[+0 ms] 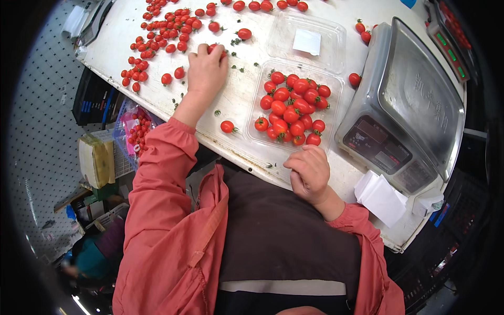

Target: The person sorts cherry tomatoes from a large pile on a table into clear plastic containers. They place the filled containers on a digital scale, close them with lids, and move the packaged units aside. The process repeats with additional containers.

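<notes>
My left hand [205,73] reaches over the white table with its fingertips closed around a cherry tomato [213,49], partly covered by the fingers. Loose cherry tomatoes [173,25] lie spread beyond and to the left of it. To the right, an open clear plastic clamshell box [249,118] holds a pile of cherry tomatoes [291,115], some with green stems. Its lid [334,43] is folded back flat on the table, with a white label [306,41] on it. My right hand [311,171] rests at the box's near edge, fingers curled; whether anything is inside them is hidden.
A digital scale with a steel pan [423,90] stands on the right, folded white papers [381,199] before it. A second scale [449,47] shows lit digits farther back. Below the table's left edge is a purple basket [120,132] with bagged tomatoes. A person [92,256] is at lower left.
</notes>
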Demonstrator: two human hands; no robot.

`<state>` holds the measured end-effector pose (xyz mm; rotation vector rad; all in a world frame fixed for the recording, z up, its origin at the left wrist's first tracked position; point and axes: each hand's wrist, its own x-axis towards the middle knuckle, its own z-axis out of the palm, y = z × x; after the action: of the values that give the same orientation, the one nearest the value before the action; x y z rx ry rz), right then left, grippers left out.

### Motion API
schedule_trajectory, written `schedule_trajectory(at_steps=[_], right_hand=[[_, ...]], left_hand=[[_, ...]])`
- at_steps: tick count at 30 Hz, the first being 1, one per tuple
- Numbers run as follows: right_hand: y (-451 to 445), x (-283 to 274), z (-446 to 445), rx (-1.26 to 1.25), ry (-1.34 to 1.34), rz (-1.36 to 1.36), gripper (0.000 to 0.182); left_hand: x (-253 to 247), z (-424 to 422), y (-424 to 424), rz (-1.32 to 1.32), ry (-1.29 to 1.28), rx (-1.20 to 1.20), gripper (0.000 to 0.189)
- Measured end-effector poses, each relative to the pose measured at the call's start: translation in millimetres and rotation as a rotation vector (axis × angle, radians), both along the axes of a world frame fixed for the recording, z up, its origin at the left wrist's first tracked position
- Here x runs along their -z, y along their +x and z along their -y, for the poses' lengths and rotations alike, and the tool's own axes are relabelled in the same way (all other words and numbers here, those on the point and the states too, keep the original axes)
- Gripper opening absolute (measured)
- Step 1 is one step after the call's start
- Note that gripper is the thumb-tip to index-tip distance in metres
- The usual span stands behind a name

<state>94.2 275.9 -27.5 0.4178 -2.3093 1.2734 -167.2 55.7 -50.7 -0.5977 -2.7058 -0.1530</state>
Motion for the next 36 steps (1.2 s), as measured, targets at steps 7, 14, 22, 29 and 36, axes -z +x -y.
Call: schedule_trajectory(at_steps=[7, 14, 22, 29, 36], right_hand=[[0, -2, 1, 0.013, 0.001, -0.004, 0.027], [-2, -1, 1, 0.019, 0.011, -0.019, 0.026], [-1, -3, 2, 0.012, 0.003, -0.005, 0.027], [-1, -2, 2, 0.003, -0.016, -0.015, 0.028], [-1, -3, 1, -0.004, -0.014, 0.007, 0.026]], left_hand=[[-22, -2, 15, 0.491, 0.720, 0.034, 0.028], [-60, -15, 51, 1.447, 1.954, 0.125, 0.049], [-64, -33, 61, 1.602, 1.998, 0.250, 0.055], [-81, -57, 80, 1.463, 1.817, 0.375, 0.051], [-85, -62, 91, 1.138, 1.196, 0.705, 0.054]])
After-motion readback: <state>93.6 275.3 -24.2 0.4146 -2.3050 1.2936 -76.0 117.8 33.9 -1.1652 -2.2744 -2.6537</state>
